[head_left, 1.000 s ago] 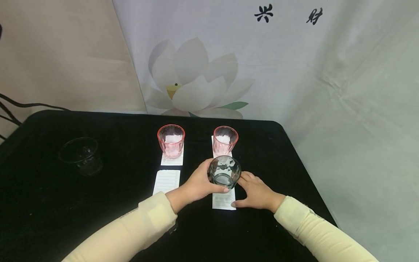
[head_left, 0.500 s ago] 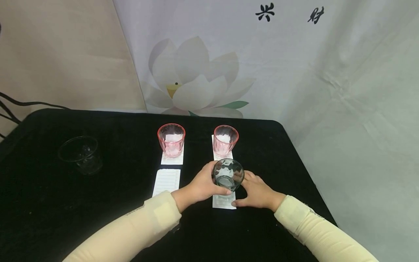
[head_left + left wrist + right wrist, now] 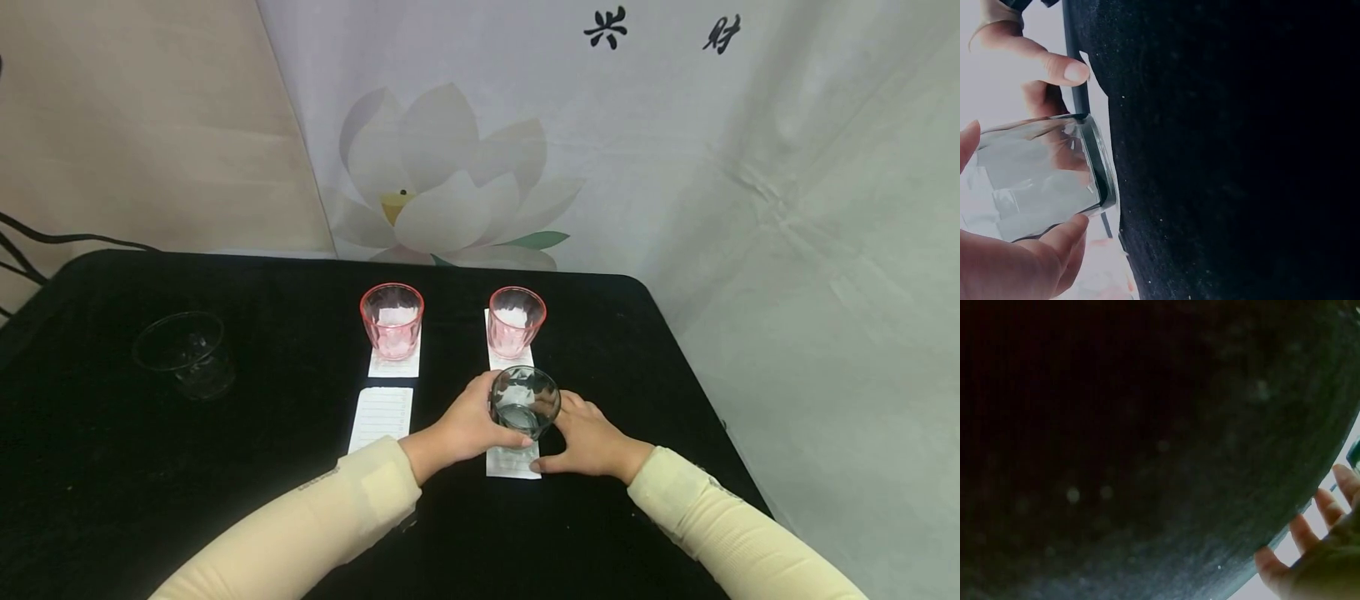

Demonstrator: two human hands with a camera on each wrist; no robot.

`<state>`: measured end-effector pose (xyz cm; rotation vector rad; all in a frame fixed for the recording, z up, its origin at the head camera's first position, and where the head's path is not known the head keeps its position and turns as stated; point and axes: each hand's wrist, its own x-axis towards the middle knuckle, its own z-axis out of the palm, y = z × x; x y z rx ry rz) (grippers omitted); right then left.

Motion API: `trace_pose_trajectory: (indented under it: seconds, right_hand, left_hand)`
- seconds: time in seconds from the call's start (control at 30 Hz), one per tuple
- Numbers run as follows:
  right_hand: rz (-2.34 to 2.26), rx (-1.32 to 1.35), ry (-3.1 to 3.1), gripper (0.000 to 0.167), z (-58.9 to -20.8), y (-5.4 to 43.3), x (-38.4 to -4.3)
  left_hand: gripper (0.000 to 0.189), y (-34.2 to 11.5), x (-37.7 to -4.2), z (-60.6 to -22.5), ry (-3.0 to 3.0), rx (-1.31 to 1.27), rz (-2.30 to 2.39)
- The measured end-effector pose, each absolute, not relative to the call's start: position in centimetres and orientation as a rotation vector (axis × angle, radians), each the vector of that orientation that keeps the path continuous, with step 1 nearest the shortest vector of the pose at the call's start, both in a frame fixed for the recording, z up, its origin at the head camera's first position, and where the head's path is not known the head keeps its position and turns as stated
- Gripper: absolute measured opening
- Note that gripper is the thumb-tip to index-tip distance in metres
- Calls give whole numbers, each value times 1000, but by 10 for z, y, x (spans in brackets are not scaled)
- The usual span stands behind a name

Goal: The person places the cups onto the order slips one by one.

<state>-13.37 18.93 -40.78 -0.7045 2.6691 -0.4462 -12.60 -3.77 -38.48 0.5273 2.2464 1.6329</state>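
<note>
My left hand [image 3: 467,423] grips a smoky grey glass [image 3: 523,408] from its left side, thumb in front and fingers behind. In the left wrist view the base of the glass is close to the white paper strip [image 3: 513,465]; whether it touches cannot be told. Just right of the glass, my right hand [image 3: 592,442] rests with fingers spread, its thumb at the paper's right edge. Behind the grey glass, a pink glass with a red rim [image 3: 515,325] stands on another part of the white paper.
A second pink glass [image 3: 392,325] stands on paper further left, with a lined paper slip [image 3: 381,415] in front of it. At the far left of the black-covered table [image 3: 285,500] is a clear glass [image 3: 202,371], hard to make out. A curtain [image 3: 675,167] hangs behind.
My left hand has carried the grey glass slightly right and toward me, lower over the front paper. The right hand has stayed almost still.
</note>
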Motion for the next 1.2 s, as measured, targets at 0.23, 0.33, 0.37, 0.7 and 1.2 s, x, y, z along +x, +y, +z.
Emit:
trace_pose_trajectory:
  seconds: [0.23, 0.33, 0.37, 0.7, 1.2]
  right_hand:
    - [-451, -695, 2668, 84, -408, 189, -134]
    - [-446, -682, 2669, 84, -408, 189, -134]
    - [-442, -677, 2670, 84, -408, 189, -135]
    - [-472, -678, 2684, 82, -406, 188, -135]
    - [-839, -681, 2621, 83, -396, 201, -137]
  left_hand:
    - [80, -38, -127, -386, 2232, 565, 1657]
    - [79, -38, -128, -387, 2225, 569, 1663]
    - [80, -38, -128, -387, 2225, 565, 1660]
    - [87, -36, -126, -385, 2252, 467, 1588]
    - [97, -40, -124, -379, 2214, 441, 1587]
